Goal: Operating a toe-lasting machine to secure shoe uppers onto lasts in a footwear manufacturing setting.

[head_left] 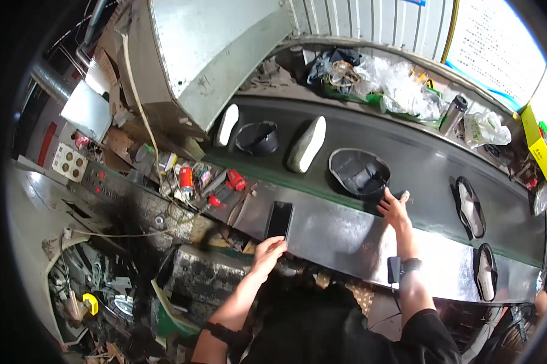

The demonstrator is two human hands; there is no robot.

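My left hand [268,256] is at the near edge of the metal ledge, its fingers pressed together at the lower end of a black smartphone [280,218]. My right hand [396,212] reaches over the ledge with fingers apart, fingertips against the near right rim of a black bowl-shaped container [352,170]. Something pale shows at one fingertip. On the dark conveyor belt [419,182] are a second black container [257,139], two white shoe-shaped pieces [227,124] and a dark shoe with a pale inside [470,209]. A similar shoe [485,273] rests on the ledge.
A metal housing [219,54] covers the belt's far left end. Red cans [186,179] and small items crowd the left side. Behind the belt are plastic bags [401,91] and a thermos [454,115]. Another person's hand [542,302] shows at far right.
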